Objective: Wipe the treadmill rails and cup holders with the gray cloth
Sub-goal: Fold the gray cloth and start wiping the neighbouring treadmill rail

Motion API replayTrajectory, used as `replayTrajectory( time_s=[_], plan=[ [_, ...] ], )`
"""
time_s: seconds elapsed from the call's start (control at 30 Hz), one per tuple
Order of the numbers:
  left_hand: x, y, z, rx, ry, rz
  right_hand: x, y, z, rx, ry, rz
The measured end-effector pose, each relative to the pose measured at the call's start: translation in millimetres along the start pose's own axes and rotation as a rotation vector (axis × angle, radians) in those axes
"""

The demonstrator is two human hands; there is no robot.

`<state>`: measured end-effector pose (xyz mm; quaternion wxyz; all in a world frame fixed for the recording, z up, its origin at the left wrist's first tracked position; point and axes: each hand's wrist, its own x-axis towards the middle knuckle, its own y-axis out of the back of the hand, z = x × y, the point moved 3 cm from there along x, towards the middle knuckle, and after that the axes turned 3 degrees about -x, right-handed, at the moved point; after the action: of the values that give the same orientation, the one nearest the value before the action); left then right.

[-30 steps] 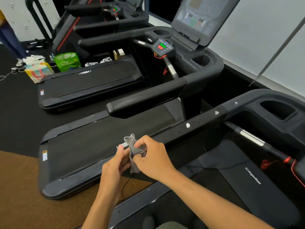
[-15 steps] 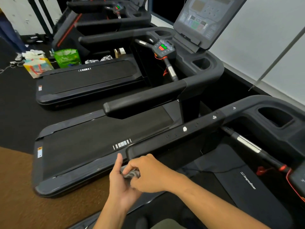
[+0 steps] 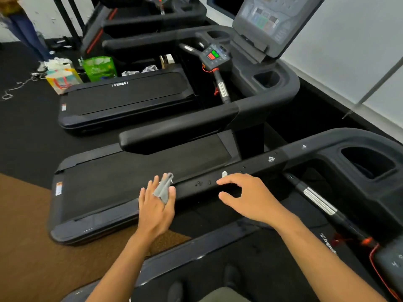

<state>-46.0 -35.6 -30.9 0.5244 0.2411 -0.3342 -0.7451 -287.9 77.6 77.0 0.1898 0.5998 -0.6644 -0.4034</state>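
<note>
- A view from the head looks down at a person's two bare arms reaching over a row of black treadmills.
- The left hand (image 3: 157, 207) is seen from the back, its outer fingers nearly straight. It pinches the gray cloth (image 3: 163, 188) between the thumb and the finger next to it.
- The gray cloth is bunched into a small fold. It sticks up past the fingertips, at the near end of the closest treadmill's rail (image 3: 246, 171).
- Whether the cloth touches the rail cannot be told.
- The right hand (image 3: 250, 197) holds nothing. Its fingers are spread and loosely bent, palm down over the middle of the same rail. Whether it touches the rail cannot be told.
- A small white smudge (image 3: 224, 174) sits on the rail just beyond the right fingertips. Two more white marks (image 3: 271, 159) lie further along it.
- At the far right end of the rail is a deep, dark cup holder (image 3: 368, 163).
- Below the rail, a handlebar with a silver band (image 3: 318, 201) runs toward the lower right.
- The next treadmill has its own padded rail (image 3: 176, 129), a cup holder (image 3: 267, 79) and a tilted console screen (image 3: 272, 20).
- On the dark floor at upper left stand a green bag (image 3: 99, 67) and a yellow and white bag (image 3: 63, 78), just beside each other.
- A person's legs (image 3: 24, 31) show at the far upper left.
</note>
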Motion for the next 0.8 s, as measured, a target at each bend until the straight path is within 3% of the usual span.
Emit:
replayTrajectory(
  time_s=[0.07,0.2,0.37,0.7,0.8],
  plan=[
    [1.8,-29.5,8.2,0.167,-0.019,0.080,1.9,6.7,29.0,-0.101,0.002,0.015],
    [8.8,-56.4,39.0,0.167,0.022,0.313,7.3,15.5,77.3,-0.146,0.006,0.014],
    [10.5,-94.8,68.2,0.135,0.138,0.458,8.6,28.5,110.7,-0.162,0.046,0.027],
    [13.8,-152.6,132.8,0.103,0.162,0.363,3.4,49.6,122.6,-0.144,0.099,0.037],
    [17.3,-136.6,130.9,0.253,0.022,0.337,6.7,47.9,112.7,-0.158,0.132,0.018]
  ],
)
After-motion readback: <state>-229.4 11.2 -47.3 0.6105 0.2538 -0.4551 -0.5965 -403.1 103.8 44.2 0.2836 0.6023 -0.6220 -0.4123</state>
